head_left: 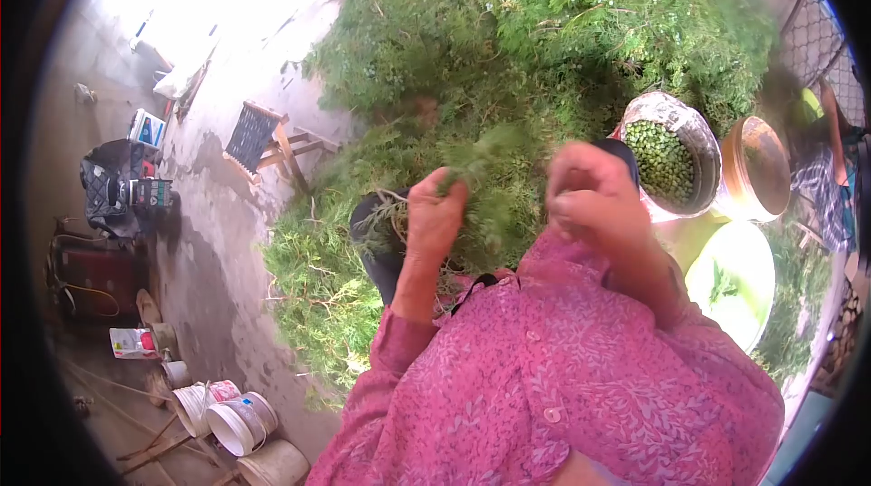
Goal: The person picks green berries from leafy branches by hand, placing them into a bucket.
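Note:
My left hand (437, 214) is closed around a green leafy sprig (490, 205), whose feathery end is blurred and points to the right. My right hand (590, 191) is held to the right of the sprig, its fingers curled together; whatever it holds, if anything, is too small or blurred to name. Right beside it stands a whitish bucket (708, 155) filled with small green berries (660, 159). A large heap of green branches (544, 23) with pale berries spreads in front of me and around my knees.
An orange-rimmed bucket (762, 168) and a light green tub (739, 282) with a sprig inside stand at the right. A small folding stool (254, 141) is at the left. White buckets (240, 422) lie at the lower left. Part of another person (830, 177) shows at the far right.

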A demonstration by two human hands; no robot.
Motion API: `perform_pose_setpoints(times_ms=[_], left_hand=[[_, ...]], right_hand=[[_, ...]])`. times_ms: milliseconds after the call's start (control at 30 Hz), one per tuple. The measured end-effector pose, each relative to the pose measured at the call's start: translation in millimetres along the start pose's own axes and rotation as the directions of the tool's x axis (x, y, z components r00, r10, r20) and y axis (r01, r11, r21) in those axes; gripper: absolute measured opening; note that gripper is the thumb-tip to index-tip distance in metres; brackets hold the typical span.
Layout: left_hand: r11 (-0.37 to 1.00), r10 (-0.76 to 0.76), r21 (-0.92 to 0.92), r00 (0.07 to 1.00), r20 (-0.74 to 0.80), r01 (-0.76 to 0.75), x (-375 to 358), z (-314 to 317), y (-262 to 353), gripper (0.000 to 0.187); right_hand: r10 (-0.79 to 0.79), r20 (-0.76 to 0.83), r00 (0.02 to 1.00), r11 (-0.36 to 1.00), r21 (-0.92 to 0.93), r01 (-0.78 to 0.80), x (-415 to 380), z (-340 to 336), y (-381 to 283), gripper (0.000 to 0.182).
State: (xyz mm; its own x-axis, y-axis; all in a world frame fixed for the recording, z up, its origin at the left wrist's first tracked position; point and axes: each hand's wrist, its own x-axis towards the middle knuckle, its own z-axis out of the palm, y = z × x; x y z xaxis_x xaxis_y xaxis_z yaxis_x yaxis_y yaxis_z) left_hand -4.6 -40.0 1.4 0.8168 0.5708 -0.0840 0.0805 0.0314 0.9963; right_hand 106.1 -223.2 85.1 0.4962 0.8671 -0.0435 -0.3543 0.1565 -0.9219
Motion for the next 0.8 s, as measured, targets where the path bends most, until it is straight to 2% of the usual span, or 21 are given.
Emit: perform_pose_setpoints(times_ms=[33,67,133,167,200,267,300,333,400,433,467,500,533,600,633,667,700,733,800], left_hand=[[0.999,0.009,-0.051,1.0,-0.01,-0.009,-3,-2,7,0.016],[0.999,0.006,-0.051,1.0,-0.003,-0.006,-5,1,8,0.016],[0.981,-0.048,-0.191,0.992,-0.12,0.024,-10,4,8,0.018],[0.981,-0.136,-0.154,0.987,-0.083,0.122,-9,6,14,0.022],[0.981,-0.13,-0.153,0.988,-0.084,0.116,-8,7,16,0.022],[0.965,-0.124,-0.237,0.991,-0.04,0.111,-9,11,16,0.021],[0.963,-0.114,-0.252,0.993,-0.044,0.1,-11,12,18,0.021],[0.964,-0.114,-0.247,0.993,-0.042,0.1,-12,9,14,0.021],[0.955,-0.155,-0.257,0.988,-0.019,0.145,-9,2,8,0.021],[0.957,-0.151,-0.255,0.988,-0.018,0.141,-9,3,11,0.021],[0.964,-0.11,-0.243,0.994,-0.012,0.104,-11,5,15,0.02],[0.97,-0.071,-0.233,0.997,-0.006,0.067,-13,9,20,0.02],[0.97,-0.071,-0.233,0.997,-0.005,0.067,-15,11,23,0.02],[0.967,-0.055,-0.245,0.997,0.053,0.066,-16,14,26,0.017],[0.977,-0.109,-0.181,0.993,0.036,0.114,-17,14,24,0.015],[0.977,-0.109,-0.18,0.993,0.038,0.114,-16,14,23,0.015],[0.99,-0.027,-0.14,0.999,0.042,0.033,-15,13,22,0.015],[0.994,0.055,-0.1,0.997,0.049,-0.05,-14,13,20,0.015],[0.987,0.018,-0.161,0.999,0.039,-0.011,-14,12,15,0.015]], right_hand=[[-0.064,0.045,0.997,0.997,0.053,0.062,-3,-11,1,0.008],[-0.065,0.037,0.997,0.997,0.054,0.063,-1,-15,2,0.008],[0.032,0.106,0.994,0.91,0.409,-0.073,8,-23,6,0.008],[0.065,0.158,0.985,0.859,0.493,-0.136,15,-28,19,0.012],[0.06,0.161,0.985,0.861,0.491,-0.133,18,-27,21,0.012],[0.18,0.125,0.976,0.838,0.5,-0.219,22,-19,25,0.013],[0.192,0.058,0.98,0.867,0.459,-0.197,24,-16,28,0.013],[0.189,0.057,0.98,0.865,0.463,-0.193,27,-16,34,0.013],[0.063,-0.009,0.998,0.997,0.049,-0.062,34,-17,43,0.017],[0.058,-0.008,0.998,0.997,0.049,-0.058,36,-15,43,0.017],[0.012,-0.052,0.999,0.996,-0.09,-0.016,37,-10,44,0.024],[-0.039,-0.089,0.995,0.973,-0.229,0.018,38,-6,44,0.031],[-0.04,-0.09,0.995,0.973,-0.229,0.018,38,-1,44,0.031],[-0.254,-0.083,0.964,0.837,-0.518,0.176,38,6,44,0.039],[-0.254,-0.085,0.963,0.837,-0.518,0.175,40,4,46,0.039],[-0.301,-0.033,0.953,0.779,-0.585,0.226,42,2,50,0.039],[-0.342,0.023,0.939,0.713,-0.645,0.276,44,0,53,0.039],[-0.343,0.023,0.939,0.713,-0.645,0.276,45,-1,56,0.039],[-0.268,0.024,0.963,0.771,-0.595,0.229,45,-2,60,0.038]])
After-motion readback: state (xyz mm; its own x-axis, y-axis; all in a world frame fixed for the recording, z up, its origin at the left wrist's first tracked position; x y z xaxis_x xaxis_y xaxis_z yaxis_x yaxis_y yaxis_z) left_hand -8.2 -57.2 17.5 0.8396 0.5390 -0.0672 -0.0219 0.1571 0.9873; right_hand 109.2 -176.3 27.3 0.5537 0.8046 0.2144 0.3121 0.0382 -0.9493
